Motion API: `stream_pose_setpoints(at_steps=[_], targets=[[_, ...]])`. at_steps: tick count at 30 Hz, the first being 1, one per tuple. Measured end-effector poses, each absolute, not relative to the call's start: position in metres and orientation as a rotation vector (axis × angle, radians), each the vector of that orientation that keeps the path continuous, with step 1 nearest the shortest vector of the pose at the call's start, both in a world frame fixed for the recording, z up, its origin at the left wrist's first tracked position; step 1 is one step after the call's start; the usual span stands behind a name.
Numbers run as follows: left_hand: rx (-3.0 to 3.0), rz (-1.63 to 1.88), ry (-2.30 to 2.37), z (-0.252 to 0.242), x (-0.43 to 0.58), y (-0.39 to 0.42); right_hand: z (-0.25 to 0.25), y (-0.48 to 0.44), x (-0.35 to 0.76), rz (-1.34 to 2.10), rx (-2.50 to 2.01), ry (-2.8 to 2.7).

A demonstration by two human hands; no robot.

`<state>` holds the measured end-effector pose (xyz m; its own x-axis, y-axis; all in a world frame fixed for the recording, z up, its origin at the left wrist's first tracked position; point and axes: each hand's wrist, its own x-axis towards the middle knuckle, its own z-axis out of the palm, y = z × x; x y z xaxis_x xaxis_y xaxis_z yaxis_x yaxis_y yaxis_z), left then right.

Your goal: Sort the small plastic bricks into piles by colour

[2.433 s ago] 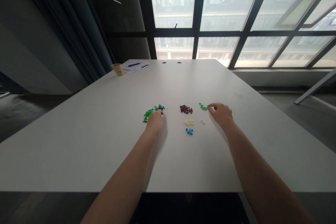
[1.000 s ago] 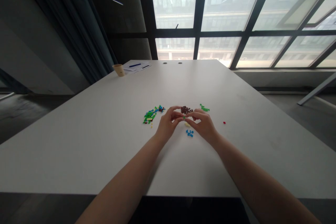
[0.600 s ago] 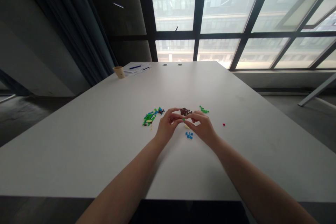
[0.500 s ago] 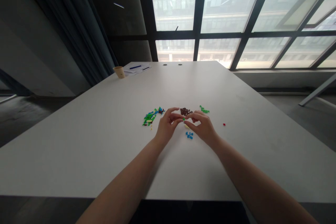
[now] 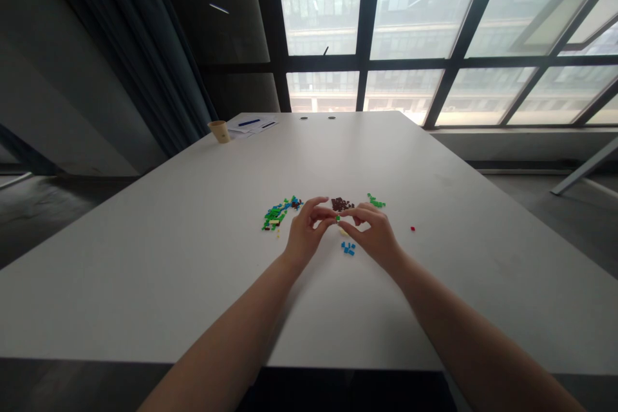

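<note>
My left hand [image 5: 305,232] and my right hand [image 5: 374,232] meet above the white table [image 5: 193,251], fingertips pinched together on a tiny green brick [image 5: 338,218]. Just beyond the fingers lies a small heap of dark brown bricks [image 5: 342,204]. A mixed green and blue pile [image 5: 276,212] sits left of my left hand. Several blue bricks [image 5: 348,248] lie under the gap between my wrists. A few green bricks [image 5: 375,201] lie behind my right hand. The pale yellow bricks [image 5: 343,231] are mostly hidden by my fingers.
A single red brick [image 5: 412,228] lies alone to the right of my right hand. At the far left corner stand a paper cup [image 5: 221,131] and papers with pens [image 5: 253,123]. Large windows rise behind the table; a dark curtain hangs at left.
Earlier my hands were apart, left on the mixed pile, right by the green bricks. They came together over the middle and have stayed pinched on the green brick, nearly still.
</note>
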<state>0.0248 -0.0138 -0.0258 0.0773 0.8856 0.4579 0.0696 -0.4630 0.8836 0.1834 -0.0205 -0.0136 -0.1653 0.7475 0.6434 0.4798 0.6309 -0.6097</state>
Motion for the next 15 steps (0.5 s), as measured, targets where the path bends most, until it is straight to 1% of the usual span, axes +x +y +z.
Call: stream_pose_setpoints(at_steps=[10,13,15], targets=[[1.765,1.413,1.017,-0.028,0.023,-0.010,-0.014,-0.015,0.189,0.259,-1.021,-1.858],[1.966,1.350,1.256,-0.026,0.009,-0.001,-0.013,0.000,0.218,0.160,-1.201,-1.813],[2.102,1.221,1.545,-0.025,-0.004,0.005,-0.015,0.012,0.244,0.068,-1.446,-1.698]])
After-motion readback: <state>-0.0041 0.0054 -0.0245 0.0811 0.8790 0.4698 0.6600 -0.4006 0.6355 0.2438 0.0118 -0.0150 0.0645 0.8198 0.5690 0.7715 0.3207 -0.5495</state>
